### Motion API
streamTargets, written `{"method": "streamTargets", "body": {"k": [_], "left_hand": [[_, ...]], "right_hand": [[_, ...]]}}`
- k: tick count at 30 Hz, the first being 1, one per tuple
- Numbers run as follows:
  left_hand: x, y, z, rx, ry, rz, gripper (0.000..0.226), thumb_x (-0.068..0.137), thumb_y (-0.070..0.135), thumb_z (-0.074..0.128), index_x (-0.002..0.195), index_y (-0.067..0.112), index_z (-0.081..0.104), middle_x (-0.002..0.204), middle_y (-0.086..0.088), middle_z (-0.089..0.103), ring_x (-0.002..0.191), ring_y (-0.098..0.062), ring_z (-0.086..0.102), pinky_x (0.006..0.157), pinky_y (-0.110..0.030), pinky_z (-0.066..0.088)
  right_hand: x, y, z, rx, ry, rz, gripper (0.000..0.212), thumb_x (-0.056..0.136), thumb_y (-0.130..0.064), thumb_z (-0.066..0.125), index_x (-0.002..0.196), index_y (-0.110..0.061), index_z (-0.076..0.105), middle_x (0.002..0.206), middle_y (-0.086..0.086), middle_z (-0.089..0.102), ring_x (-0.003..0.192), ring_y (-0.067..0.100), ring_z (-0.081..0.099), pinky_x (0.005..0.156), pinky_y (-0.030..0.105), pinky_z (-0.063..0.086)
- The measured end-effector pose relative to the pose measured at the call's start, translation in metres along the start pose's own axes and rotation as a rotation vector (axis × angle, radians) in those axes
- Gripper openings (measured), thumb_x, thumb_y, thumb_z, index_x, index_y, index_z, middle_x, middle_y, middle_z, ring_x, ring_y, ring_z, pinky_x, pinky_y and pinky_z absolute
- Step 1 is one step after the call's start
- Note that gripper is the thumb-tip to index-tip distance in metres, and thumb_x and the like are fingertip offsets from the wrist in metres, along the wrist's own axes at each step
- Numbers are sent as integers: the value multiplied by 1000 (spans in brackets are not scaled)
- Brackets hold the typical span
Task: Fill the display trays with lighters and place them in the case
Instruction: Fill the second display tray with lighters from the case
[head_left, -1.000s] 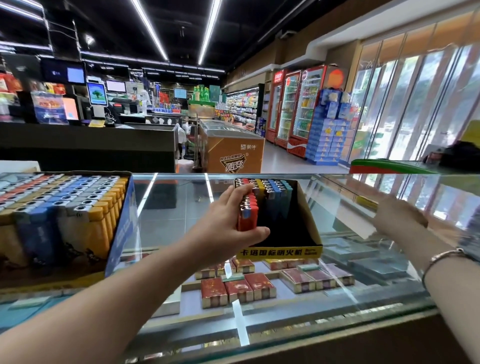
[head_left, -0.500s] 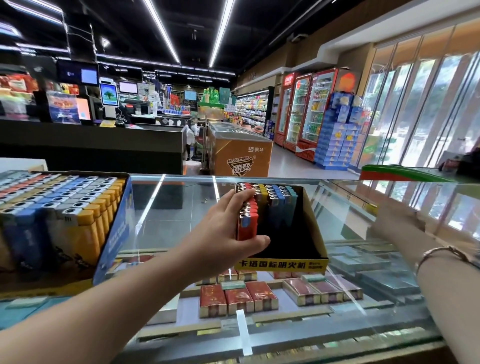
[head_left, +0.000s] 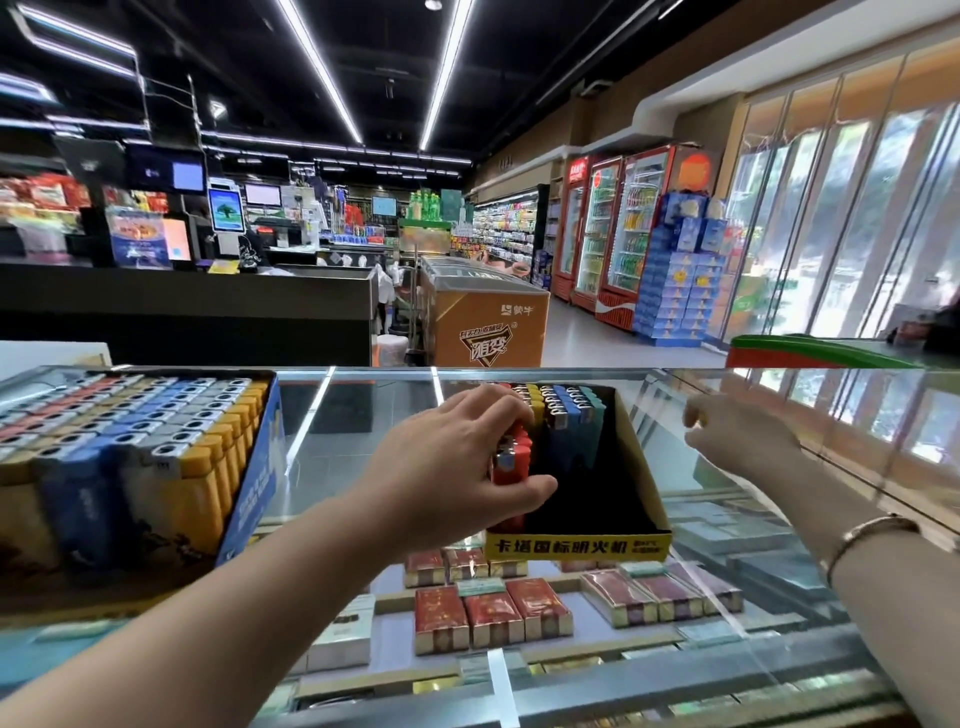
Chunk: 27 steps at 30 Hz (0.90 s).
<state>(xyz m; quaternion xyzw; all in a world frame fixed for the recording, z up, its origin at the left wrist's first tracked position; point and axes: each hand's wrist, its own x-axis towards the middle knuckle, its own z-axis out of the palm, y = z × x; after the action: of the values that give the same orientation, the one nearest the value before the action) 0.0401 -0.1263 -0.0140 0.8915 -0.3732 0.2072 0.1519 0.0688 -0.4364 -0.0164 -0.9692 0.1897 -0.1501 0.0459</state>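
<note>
left hand (head_left: 457, 462) around red lighters (head_left: 511, 457) in display tray (head_left: 644, 499)

Bare glass counter top (head_left: 358, 436) lies open between the big blue cardboard box packed with upright lighters (head_left: 156, 457) at nine o'clock and the yellow-fronted black cardboard display tray (head_left: 576, 543) at centre, a clear lane running from six up to twelve. Inside that tray the black floor at its near right is unfilled, walled in by the row of yellow, blue and teal lighters (head_left: 566, 410) at twelve o'clock and by the left hand (head_left: 457, 457) gripping a red lighter stack (head_left: 511, 457) at the tray's nine o'clock. At three o'clock the right hand (head_left: 737, 436) hovers with loosely curled fingers over open glass just beside the tray's right wall.
</note>
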Motion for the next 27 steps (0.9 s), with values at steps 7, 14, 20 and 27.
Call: {"method": "streamTargets", "body": {"k": [7,14,20,27], "left_hand": [[-3,-1,-25,172,74,-48,72,67,84,4,93,37,51,98,19,50,78,0,46,53,-19,29],[-7,-16,-44,110,205,-169,65,69,79,16,61,26,53,72,13,55,61,-1,50,47,-21,32],[-5,-14,-44,-166,414,6,40,76,50,57,110,30,55,90,23,54,78,-2,60,66,-26,54],[-4,-16,-48,-649,417,-104,27,66,36,75,89,38,60,84,17,65,79,5,61,63,-10,49]], "right_hand": [[-27,-87,-54,1028,60,-113,6,84,-8,57,78,-10,59,60,6,52,43,10,44,38,20,33],[-69,-152,-69,1465,-489,-342,19,94,-19,49,90,-2,57,57,11,63,27,8,36,30,13,29],[-84,-148,-61,1323,-692,-520,23,95,-21,45,102,-1,54,53,-2,63,31,6,43,31,15,36],[-81,-147,-56,1479,-784,-493,34,82,-27,51,100,2,51,47,6,57,27,7,39,30,14,34]]}}
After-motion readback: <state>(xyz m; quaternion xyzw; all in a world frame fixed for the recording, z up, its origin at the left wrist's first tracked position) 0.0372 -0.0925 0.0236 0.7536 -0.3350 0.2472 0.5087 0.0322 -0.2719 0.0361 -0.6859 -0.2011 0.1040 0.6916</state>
